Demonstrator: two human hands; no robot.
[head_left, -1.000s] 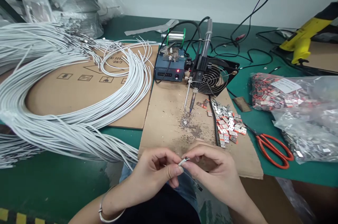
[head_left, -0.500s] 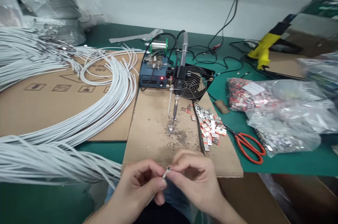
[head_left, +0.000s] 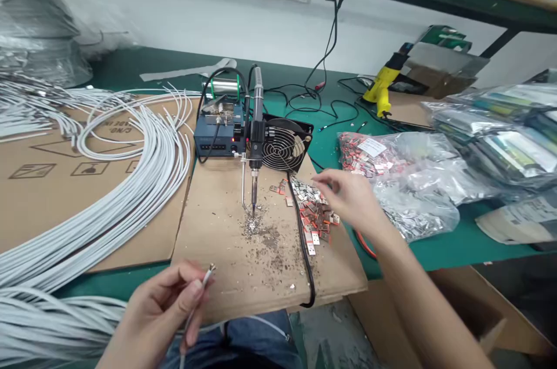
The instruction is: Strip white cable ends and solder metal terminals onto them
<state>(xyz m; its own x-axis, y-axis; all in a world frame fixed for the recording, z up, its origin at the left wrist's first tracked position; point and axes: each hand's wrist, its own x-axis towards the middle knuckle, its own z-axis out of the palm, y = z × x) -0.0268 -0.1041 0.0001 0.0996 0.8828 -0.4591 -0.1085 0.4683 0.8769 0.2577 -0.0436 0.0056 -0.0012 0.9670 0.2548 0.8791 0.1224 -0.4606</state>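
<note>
My left hand (head_left: 167,305) is closed at the lower left, pinching a white cable (head_left: 206,280) near its stripped end, where small wire tips show. The cable's tail runs down below the hand. At the right, my right hand (head_left: 352,198) hovers over the far side of a pile of USB plug connectors (head_left: 311,215), some with orange-red inserts. Its thumb and forefinger are drawn together close to the small metal parts; what lies between them is too small to make out. A soldering iron (head_left: 255,169) stands clamped tip-down between the hands, over solder bits on the cardboard.
A blue soldering station (head_left: 217,145), a solder spool (head_left: 226,86) and a black fan (head_left: 285,148) stand behind the iron. White cable bundles (head_left: 143,195) lie left. Bags of connectors (head_left: 383,154) and a yellow heat gun (head_left: 378,87) are right. A black cord (head_left: 303,241) crosses the cardboard (head_left: 209,230).
My hands have parted: the right moved from the cable end out to the connector pile, while the left kept the cable and shifted left. The view has swung right.
</note>
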